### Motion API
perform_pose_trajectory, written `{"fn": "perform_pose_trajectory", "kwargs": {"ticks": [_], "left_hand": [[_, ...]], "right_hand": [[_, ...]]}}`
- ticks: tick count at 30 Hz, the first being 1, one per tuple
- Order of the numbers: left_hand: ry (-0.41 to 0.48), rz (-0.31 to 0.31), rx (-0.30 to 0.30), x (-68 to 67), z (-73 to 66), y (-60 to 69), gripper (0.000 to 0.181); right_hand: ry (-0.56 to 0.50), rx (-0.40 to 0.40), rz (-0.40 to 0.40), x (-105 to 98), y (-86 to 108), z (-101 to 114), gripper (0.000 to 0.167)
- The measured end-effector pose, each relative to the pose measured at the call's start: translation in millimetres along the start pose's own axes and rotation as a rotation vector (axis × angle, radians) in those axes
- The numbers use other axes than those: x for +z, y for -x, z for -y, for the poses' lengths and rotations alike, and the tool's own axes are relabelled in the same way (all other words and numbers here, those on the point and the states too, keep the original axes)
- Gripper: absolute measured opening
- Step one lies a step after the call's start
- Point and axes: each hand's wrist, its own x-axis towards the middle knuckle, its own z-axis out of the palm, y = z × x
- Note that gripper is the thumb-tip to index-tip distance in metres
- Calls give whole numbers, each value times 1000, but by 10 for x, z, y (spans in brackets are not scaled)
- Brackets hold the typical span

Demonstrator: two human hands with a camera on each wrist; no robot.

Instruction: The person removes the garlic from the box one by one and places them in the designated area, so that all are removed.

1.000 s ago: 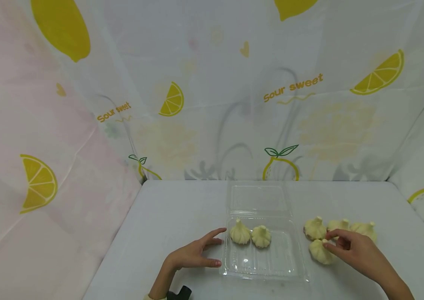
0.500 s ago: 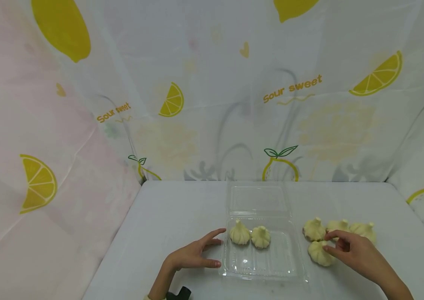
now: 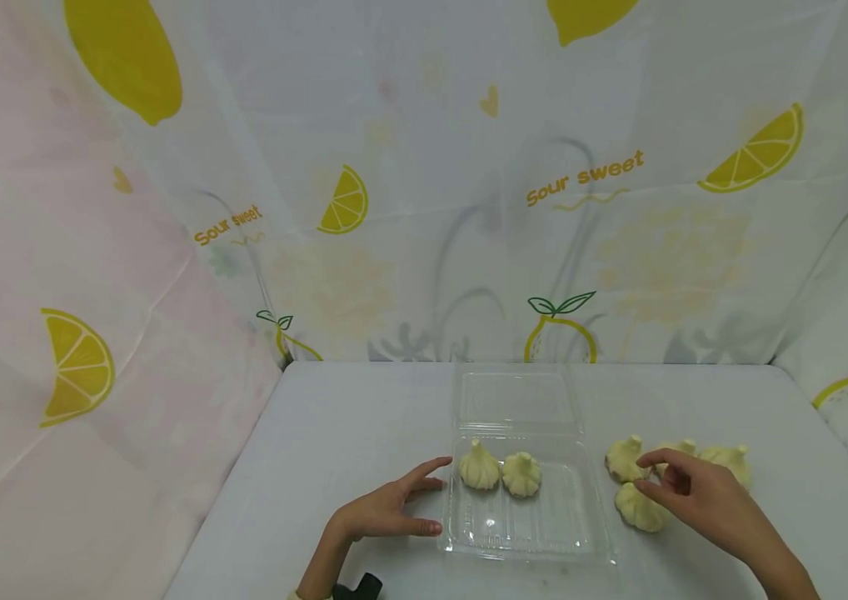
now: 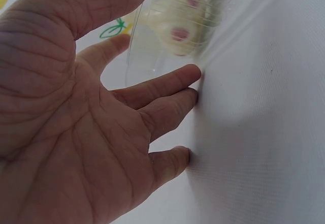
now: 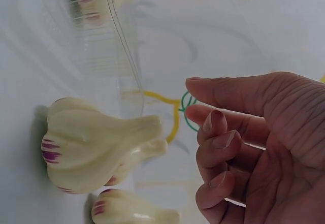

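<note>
Two cream garlic bulbs [image 3: 522, 475] sit side by side in a clear plastic clamshell box [image 3: 574, 525], whose lid is folded back. At the box's left side, my left hand [image 3: 386, 507] has its fingers and thumb spread; in the left wrist view the fingertips [image 4: 190, 74] rest on the table near the box wall. Over a loose group of several garlic bulbs [image 3: 641, 507] on the right hovers my right hand [image 3: 701, 496], thumb and index apart, other fingers loosely curled. The right wrist view shows a gap between this hand and the nearest garlic bulb [image 5: 91, 142]; it holds nothing.
The white table [image 3: 334, 417] ends at a backdrop cloth [image 3: 424, 275] with lemon prints. The flat open lid [image 3: 517, 396] lies behind the box. A black object [image 3: 360, 586] shows by the left wrist at the front edge.
My right hand has shifted slightly left above the loose garlic bulbs. The left hand, the box and the bulbs in it look the same.
</note>
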Motion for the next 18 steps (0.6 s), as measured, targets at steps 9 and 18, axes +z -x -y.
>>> {"fn": "perform_pose_trajectory", "kwargs": {"ticks": [9, 18], "left_hand": [[-3, 1, -6, -3, 5, -6, 88], [0, 2, -13, -2, -2, -7, 88]], "right_hand": [[-43, 3, 2, 51, -72, 99, 20], [-93, -27, -5, 137, -124, 149, 16]]}}
